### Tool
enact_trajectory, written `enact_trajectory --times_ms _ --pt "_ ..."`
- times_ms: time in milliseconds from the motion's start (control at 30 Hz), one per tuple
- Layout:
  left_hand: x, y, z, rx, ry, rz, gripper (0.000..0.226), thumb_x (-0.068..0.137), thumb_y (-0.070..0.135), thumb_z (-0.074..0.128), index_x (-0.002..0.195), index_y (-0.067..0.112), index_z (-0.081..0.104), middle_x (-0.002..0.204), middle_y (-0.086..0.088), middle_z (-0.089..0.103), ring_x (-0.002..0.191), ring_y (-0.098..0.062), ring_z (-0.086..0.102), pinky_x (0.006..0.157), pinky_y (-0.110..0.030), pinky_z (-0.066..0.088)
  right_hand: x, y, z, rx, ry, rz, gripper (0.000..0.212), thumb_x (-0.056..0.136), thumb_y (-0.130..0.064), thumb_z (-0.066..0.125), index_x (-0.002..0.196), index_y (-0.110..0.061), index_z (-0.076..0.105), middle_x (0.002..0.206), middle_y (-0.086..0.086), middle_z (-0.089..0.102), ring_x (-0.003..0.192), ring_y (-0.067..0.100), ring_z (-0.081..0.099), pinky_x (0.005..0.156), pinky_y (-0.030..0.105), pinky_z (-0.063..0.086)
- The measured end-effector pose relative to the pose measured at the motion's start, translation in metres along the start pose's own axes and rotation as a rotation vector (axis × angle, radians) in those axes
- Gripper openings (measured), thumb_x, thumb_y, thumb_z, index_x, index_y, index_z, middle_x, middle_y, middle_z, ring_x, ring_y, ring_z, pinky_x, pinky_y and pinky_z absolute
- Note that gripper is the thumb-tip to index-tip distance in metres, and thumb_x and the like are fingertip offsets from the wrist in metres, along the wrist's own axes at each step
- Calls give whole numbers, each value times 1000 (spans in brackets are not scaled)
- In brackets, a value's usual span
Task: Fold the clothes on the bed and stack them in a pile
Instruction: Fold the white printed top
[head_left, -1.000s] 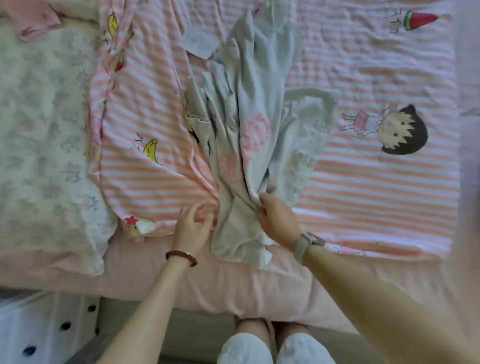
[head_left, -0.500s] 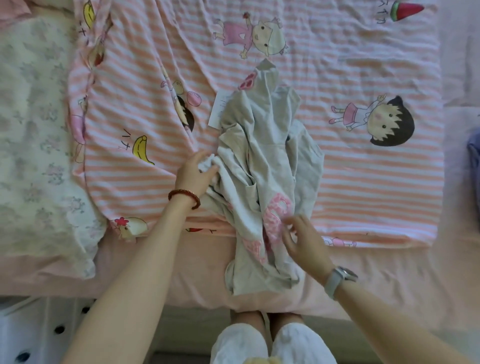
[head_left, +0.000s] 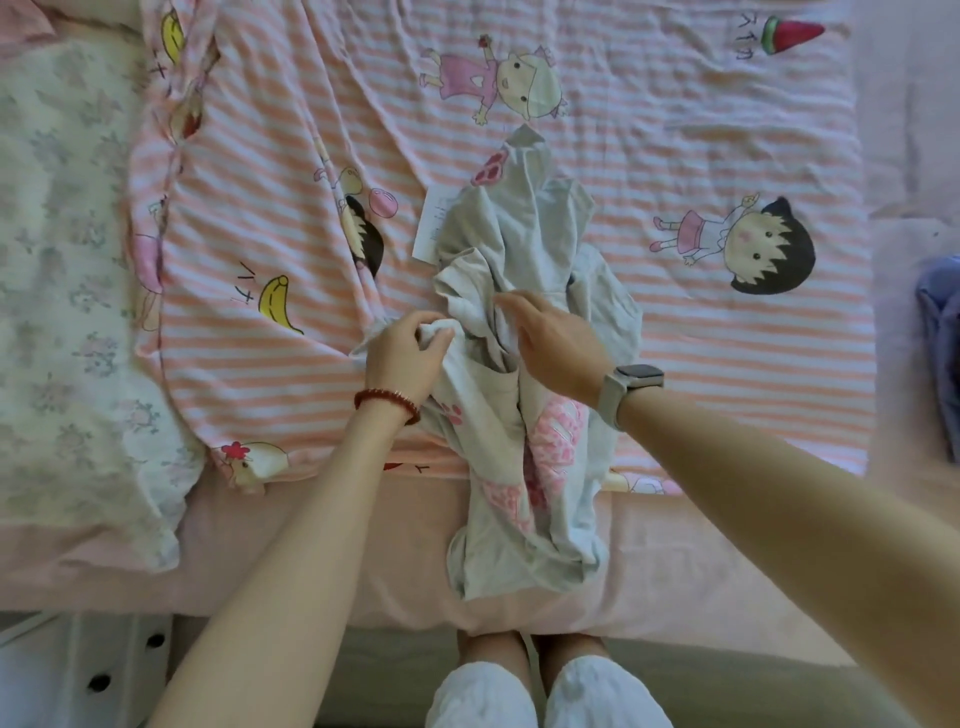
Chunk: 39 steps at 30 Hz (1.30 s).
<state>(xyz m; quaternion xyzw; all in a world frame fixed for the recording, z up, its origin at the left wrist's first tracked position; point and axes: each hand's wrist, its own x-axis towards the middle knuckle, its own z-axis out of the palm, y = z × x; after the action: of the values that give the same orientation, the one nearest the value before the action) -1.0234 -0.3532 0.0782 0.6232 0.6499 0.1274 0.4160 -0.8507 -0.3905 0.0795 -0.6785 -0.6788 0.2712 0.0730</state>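
Right hand (head_left: 558, 348) moved up; one garment (head_left: 540, 249).

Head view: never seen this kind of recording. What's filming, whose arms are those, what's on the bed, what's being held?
There is no robot here. A person wears a wide-angle camera on the head, so the single picture looks forward and down along their own arms. The left hand, with a red bead bracelet, grips a bunched edge of a crumpled grey garment with pink print. The right hand, with a watch, reaches into the same garment's folds; whether it pinches the cloth cannot be told. The garment lies on a pink striped cartoon blanket and hangs over the bed's near edge. A floral pillow sits to the left, some blue cloth at the right edge.
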Motion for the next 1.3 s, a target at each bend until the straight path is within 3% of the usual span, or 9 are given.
enact_trajectory --times_ms 67,233,367,467,600,767,900,1067,1300 --pt "-22 -7 -17 -128 98 79 18 87 17 62 102 8 66 83 8 59 76 -5 56 65 -2 36 14 -4 -13 -31 9 -81 51 94 -2 35 143 -17 33 146 0 38 94 29 60 60 34 46" --pt "-66 -33 -58 -261 195 101 17 87 8 61 101 17 64 95 15 61 87 6 56 76 -7 42 69 -37 -19 -270 -285 -330 85 80 9 36 149 -29 5 158 -7 5 145 16 5 113 40 22" --pt "-76 -56 -83 -295 334 44 22 86 -1 59 98 18 61 97 6 63 91 -2 57 81 -15 44 92 -46 -7 -312 -497 -245 85 75 3 46 147 -33 17 149 -3 33 134 25 33 85 33 43" --pt "-84 -75 -97 -313 434 -31 24 86 -3 56 105 11 60 98 1 62 89 4 56 82 -13 43 88 -39 -4 -359 -504 -151 66 82 -15 58 141 -29 33 134 1 49 120 28 48 88 36 46" --pt "-96 -86 -105 -291 408 -100 31 87 4 59 115 17 59 110 0 60 98 -17 55 83 -23 42 49 -29 -18 -202 -332 -136 30 90 -19 50 120 -18 50 111 6 59 97 28 56 68 32 39" --pt "-104 -79 -113 -20 377 -30 9 81 6 67 89 2 65 89 2 56 92 -31 57 75 -28 37 -19 -19 -32 -25 -146 -110 23 93 -27 53 109 -10 54 107 2 54 87 24 53 65 28 34" --pt "-131 -38 -124 15 374 255 11 81 2 67 91 2 63 107 5 53 113 -16 48 86 -24 37 -81 -19 -73 15 181 -64 13 92 -15 55 100 -5 57 89 9 60 72 24 52 55 27 30" --pt "-182 31 -130 -105 492 484 23 85 20 59 94 -1 60 85 3 60 77 -4 53 64 -16 39 -163 -31 -137 -57 617 -127 9 81 2 64 88 1 60 77 15 66 64 30 56 63 30 41" --pt "-270 136 -162 -173 801 779 17 86 11 59 96 -2 61 79 2 55 67 -10 49 62 -14 35 -281 -58 -222 91 1075 -225 32 85 -22 47 93 3 64 68 13 63 53 21 55 56 21 33"
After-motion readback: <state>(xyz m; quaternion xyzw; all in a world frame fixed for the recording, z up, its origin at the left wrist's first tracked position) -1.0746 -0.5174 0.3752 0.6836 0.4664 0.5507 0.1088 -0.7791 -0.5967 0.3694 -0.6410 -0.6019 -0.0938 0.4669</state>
